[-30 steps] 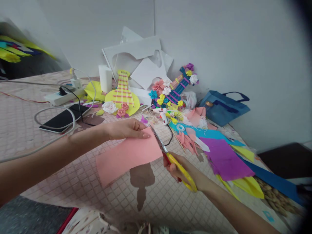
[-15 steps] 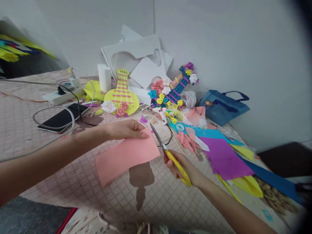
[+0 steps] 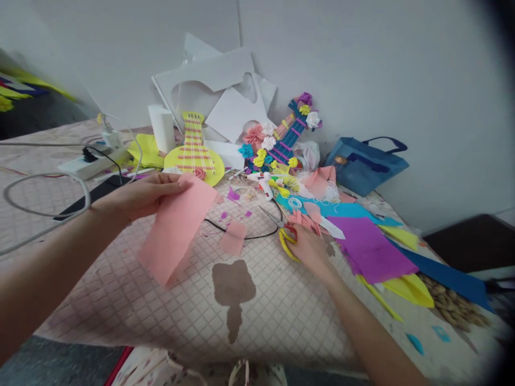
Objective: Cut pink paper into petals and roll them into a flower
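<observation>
Shifted toward ten o'clock: rectangular pink paper (image 3: 177, 230), pinched by my left hand (image 3: 147, 195); yellow-handled metal scissors (image 3: 284, 245), right hand (image 3: 310, 249) touching, closure unclear.

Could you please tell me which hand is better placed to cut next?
Probably the right hand: its fingers are at the handles of the scissors, while the left hand holds the pink sheet.
</observation>
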The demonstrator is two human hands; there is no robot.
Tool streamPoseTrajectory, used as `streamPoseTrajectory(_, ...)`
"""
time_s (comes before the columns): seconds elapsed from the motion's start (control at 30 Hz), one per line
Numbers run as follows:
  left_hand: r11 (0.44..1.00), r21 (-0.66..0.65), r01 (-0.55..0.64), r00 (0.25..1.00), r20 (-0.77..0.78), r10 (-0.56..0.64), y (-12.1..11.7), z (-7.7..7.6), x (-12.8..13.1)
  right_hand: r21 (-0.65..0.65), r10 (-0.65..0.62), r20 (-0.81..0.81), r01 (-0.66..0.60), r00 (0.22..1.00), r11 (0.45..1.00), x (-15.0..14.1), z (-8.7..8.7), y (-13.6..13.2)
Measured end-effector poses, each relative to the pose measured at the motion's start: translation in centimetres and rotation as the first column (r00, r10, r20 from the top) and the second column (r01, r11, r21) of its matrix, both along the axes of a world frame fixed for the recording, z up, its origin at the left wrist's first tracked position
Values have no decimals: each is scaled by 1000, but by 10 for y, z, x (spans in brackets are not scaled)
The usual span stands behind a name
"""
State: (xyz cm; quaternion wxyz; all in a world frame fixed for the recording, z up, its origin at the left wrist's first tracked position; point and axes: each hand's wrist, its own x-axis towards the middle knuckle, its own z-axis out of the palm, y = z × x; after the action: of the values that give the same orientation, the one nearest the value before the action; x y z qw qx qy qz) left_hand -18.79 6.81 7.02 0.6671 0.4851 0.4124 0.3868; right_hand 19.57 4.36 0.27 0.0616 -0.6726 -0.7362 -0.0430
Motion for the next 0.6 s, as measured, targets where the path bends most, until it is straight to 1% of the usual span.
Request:
streamPoseTrajectory(0.07, 998, -31, 49, 999, -2, -49, -1, -1, 10, 0, 14, 3, -14, 1000, 1000, 4, -4, -1)
streamPoseTrajectory(0.13, 996, -37, 86, 996, 11, -86, 1, -2, 22, -31, 29, -14, -29, 999, 999, 8, -5, -1)
streamPoseTrajectory(0.23, 992, -26, 121, 992, 30, -120, 8, -5, 37, -63, 32, -26, -34, 999, 997, 12, 0, -2)
streamPoseTrajectory(0.33, 991, -14, 129, 991, 46, -129, 19, -8, 45, 38, 69, -51, -67, 996, 997, 6, 12, -1)
streamPoseTrajectory(0.4, 991, -8, 132, 990, 56, -132, 23, -9, 49, 84, 161, -144, -150, 976, 985, -9, 20, 1)
streamPoseTrajectory(0.47, 991, -5, 131, 989, 66, -130, 25, -11, 50, 41, 287, -271, -287, 919, 957, -30, 24, 6)
streamPoseTrajectory(0.53, 992, -4, 126, 989, 82, -125, 26, -14, 48, 4, 401, -359, -429, 843, 903, -55, 23, 14)
streamPoseTrajectory(0.57, 992, -4, 123, 988, 94, -122, 25, -16, 47, 4, 438, -374, -470, 818, 883, -66, 21, 18)
streamPoseTrajectory(0.6, 993, -5, 118, 987, 109, -117, 25, -18, 45, -2, 450, -372, -486, 812, 874, -77, 18, 23)
